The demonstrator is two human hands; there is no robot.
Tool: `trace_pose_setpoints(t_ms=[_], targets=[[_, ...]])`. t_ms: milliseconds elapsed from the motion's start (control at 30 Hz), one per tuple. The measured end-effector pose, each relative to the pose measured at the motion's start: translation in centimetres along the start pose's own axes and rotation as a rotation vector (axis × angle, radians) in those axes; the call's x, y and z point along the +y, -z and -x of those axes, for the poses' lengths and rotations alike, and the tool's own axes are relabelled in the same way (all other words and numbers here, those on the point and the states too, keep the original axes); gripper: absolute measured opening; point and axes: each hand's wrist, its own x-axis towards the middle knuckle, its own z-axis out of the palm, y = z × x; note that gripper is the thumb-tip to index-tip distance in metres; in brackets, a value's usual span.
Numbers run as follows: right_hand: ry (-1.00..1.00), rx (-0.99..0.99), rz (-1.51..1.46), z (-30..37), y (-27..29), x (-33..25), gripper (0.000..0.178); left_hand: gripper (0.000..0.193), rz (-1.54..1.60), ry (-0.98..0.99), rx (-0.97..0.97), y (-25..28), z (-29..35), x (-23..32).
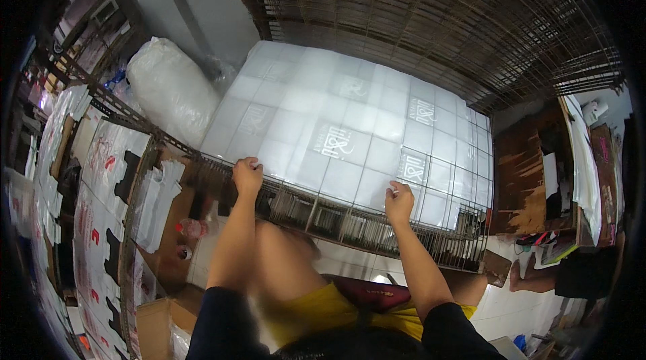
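Note:
A wide translucent white plastic sheet [289, 124] with white printed marks lies over a wire mesh rack [464, 192], its grid showing through. At the near edge, left of the middle, my left hand [247, 175] is closed with curled fingers on the sheet's border. My right hand [400, 202] pinches with thumb and forefinger at the near edge, farther right, where the wires stand out more. What exactly lies between the fingertips is small and partly hidden. Both forearms reach forward from the lower edge.
More wire racks [431, 3] tilt up behind the sheet. A stuffed white plastic bag [168, 87] stands at left, beside stacked white cartons [101, 225]. An open cardboard box [155, 326] sits lower left. Brown boards [518, 178] and another person's bare leg [531, 279] are at right.

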Motion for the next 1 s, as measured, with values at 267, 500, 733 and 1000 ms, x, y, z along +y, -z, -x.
trace_pose_setpoints(t_ms=[267,500,733,1000], targets=[[0.052,0.023,0.021,-0.4,0.1,0.5,0.020,0.024,0.027,-0.015,0.005,-0.1,-0.1,0.6],[-0.019,-0.003,-0.044,-0.1,0.4,-0.3,0.022,0.025,-0.017,-0.024,0.000,-0.2,-0.2,0.3],[-0.040,-0.025,-0.044,0.0,0.3,-0.1,0.022,0.025,-0.045,-0.037,0.010,-0.2,-0.2,0.2],[0.006,-0.016,-0.034,0.2,0.4,0.3,0.023,0.028,-0.091,-0.044,0.039,0.1,0.2,0.4]])
